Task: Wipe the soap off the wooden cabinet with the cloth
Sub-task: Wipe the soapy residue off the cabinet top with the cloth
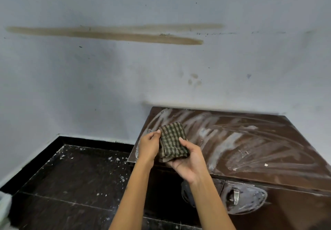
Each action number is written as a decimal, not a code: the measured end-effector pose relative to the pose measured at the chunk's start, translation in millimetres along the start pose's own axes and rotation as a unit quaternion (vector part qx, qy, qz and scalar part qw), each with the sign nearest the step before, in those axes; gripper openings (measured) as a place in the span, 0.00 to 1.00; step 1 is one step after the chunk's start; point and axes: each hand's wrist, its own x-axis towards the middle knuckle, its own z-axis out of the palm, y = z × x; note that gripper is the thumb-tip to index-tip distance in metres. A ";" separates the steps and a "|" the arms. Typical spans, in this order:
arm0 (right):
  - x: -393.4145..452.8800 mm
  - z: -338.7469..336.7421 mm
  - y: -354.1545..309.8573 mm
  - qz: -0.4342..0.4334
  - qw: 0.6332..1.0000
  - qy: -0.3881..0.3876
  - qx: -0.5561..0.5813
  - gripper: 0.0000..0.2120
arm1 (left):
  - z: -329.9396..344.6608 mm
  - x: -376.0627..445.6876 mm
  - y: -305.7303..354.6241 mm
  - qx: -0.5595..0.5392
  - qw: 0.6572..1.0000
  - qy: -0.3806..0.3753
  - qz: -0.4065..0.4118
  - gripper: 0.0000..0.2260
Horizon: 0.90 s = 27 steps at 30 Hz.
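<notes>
Folded checked cloth (172, 141) gripped between both hands above the cabinet's near left corner. Right hand (188, 163) cupped beneath, thumb clamped on top; left hand (149, 146) pinching the left edge. Soap smears (231, 140) streaked across the wooden cabinet (286, 168) top, right of the grip and beyond.

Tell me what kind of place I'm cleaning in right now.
Probably a plain room in a home, perhaps under renovation. A stained pale wall meets a dark tiled floor flecked with white specks, and a soap-smeared wooden cabinet stands in the corner.
</notes>
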 end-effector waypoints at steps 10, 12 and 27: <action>80.8 24.6 -22.6 -0.098 0.921 0.181 -0.331 0.16 | -29.8 39.4 -15.3 0.244 0.962 0.079 0.095 0.23; 102.1 27.8 -26.0 -0.133 0.867 0.230 -0.422 0.15 | -33.0 42.1 -16.2 0.253 0.964 0.052 0.066 0.28; 194.7 49.6 -32.7 -0.173 0.428 0.159 -0.873 0.16 | -42.6 57.3 -14.6 0.222 0.975 -0.007 -0.011 0.30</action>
